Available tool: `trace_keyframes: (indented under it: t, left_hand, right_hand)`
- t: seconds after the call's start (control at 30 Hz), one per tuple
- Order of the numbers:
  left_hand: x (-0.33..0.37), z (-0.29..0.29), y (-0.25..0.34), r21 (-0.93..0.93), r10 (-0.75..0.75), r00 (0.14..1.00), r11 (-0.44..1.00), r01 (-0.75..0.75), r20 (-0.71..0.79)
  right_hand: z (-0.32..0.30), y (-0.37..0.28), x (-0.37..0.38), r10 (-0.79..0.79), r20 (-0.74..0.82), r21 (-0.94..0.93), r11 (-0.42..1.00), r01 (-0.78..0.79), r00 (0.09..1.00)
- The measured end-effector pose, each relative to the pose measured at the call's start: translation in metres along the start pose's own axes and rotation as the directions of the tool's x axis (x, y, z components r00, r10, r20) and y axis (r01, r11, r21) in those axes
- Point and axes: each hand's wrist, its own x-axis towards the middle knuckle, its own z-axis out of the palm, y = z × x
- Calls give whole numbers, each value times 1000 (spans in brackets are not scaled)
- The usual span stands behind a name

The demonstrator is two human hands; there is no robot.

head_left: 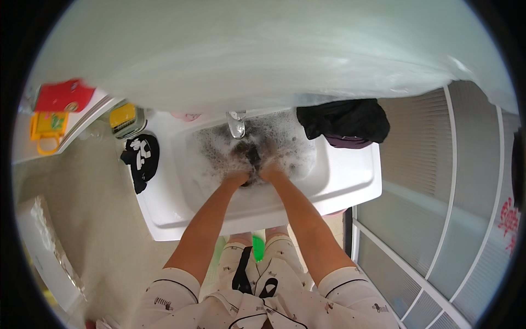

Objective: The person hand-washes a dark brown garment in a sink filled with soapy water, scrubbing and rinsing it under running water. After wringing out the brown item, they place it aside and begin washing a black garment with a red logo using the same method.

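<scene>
Both of my arms reach down into a white sink (167, 164) filled with sudsy, greyish water. My left hand (237, 177) and my right hand (270, 171) are side by side in the foam, fingers submerged and blurred. Between them a dark wet cloth (252, 154) shows through the suds; whether either hand grips it is hidden. Just beyond my hands stands the chrome faucet (236, 125). A heap of black clothing (345, 120) lies over the sink's right rim, with a dark purple cloth (348, 142) under it.
A black cloth with white markings (143, 159) hangs on the left rim. Behind it sits a container with a yellow item (123, 119). Farther left, a shelf holds a red packet (64, 96) and a yellow-orange holder (49, 129). Sliding glass panels (416, 164) stand at the right.
</scene>
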Motion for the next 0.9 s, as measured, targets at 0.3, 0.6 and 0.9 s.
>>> trace_keyframes:
  t: [0.3, 0.6, 0.9]
  left_hand:
    - [-92, -79, -59, -503, 163, 823, 722, -475, -544]
    - [-358, -287, -23, -113, 374, 393, 587, -802, -840]
    - [-458, -350, -16, 86, 363, 163, 580, -810, -917]
  right_hand:
    - [-94, 35, -81, -340, -288, 631, 636, 445, 895]
    - [-334, -55, -341, -336, -738, 462, 380, 801, 585]
    - [-409, -80, -443, -325, -935, -40, 489, 871, 139]
